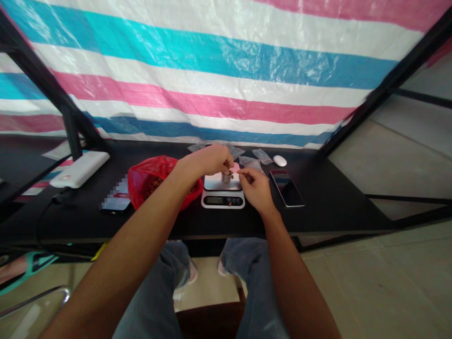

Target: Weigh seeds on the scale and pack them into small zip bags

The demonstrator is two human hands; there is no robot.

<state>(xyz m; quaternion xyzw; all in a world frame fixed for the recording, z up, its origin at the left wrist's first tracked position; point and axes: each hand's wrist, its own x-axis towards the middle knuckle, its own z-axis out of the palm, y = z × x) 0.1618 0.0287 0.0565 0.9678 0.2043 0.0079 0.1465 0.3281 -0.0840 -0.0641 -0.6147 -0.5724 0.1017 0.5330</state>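
Note:
A white digital kitchen scale (205, 199) with a steel plate sits at the middle of the black table. On its plate stands a small metal cup (226, 178) with brown bits at its top. My left hand (216, 159) reaches over the cup from the left, fingers pinched together at its rim; what they hold is hidden. My right hand (254, 187) is beside the cup at the plate's right edge, fingertips closed on something too small to name. A small pink piece (234, 167) shows between the hands. Left of the scale, a red plastic bag (137, 181) holds many brown pieces, partly behind my left forearm.
Clear plastic bags (263, 156) lie behind the scale, near a white oval object (280, 161). A phone (287, 188) rests at right. A flat pack (118, 197) and a white power strip-like box (80, 169) are at left. Striped sheeting (212, 84) hangs behind.

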